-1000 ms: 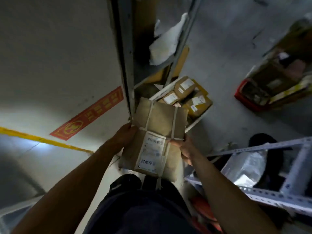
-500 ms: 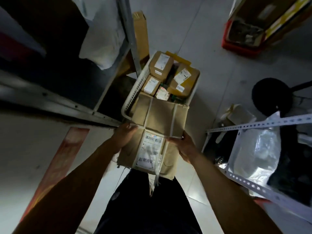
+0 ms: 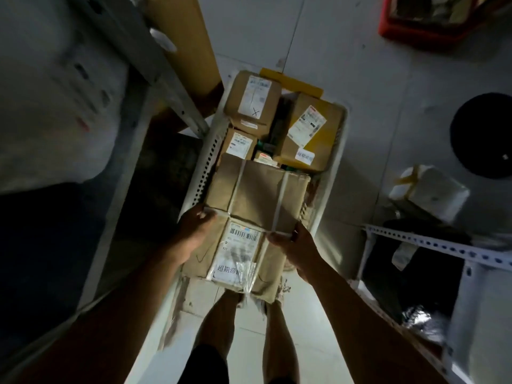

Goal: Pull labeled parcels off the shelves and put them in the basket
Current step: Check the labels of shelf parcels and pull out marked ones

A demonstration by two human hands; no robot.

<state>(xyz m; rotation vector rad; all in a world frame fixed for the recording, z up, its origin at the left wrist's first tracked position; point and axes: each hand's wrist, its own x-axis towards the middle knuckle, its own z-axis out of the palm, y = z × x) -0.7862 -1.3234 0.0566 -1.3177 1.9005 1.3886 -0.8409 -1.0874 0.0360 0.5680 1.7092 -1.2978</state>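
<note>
while both hands grip it by its side edges, the large flat brown cardboard parcel bound with pale plastic straps (image 3: 257,212) hangs over the near end of the white perforated plastic basket (image 3: 331,189), its far half above the basket and its near half sticking out toward the person's legs. the left hand (image 3: 194,234) holds the parcel's left edge with its fingers curled round it and the thumb on top by a strap; the right hand (image 3: 297,245) pinches the right edge, thumb lying on the top face where two straps cross and the other fingers hidden beneath. between the two thumbs, on the near half, sits a white shipping label with a barcode (image 3: 238,256), partly under clear tape. beyond the fingertips, inside the basket, lie smaller brown boxes with white labels: one with a pen-marked x (image 3: 253,99) at the far left, a smaller one (image 3: 240,144) just past the left fingers, and a tilted one (image 3: 309,131) at the far right. left of the left hand stands a grey metal shelf upright (image 3: 169,87), with a big white bag (image 3: 52,106) farther left. right of the right hand is a perforated grey shelf rail (image 3: 443,246); past it on the grey floor lie a white wrapped package with yellow tape (image 3: 432,194), a round black object (image 3: 483,134) and a red crate (image 3: 424,29).
</note>
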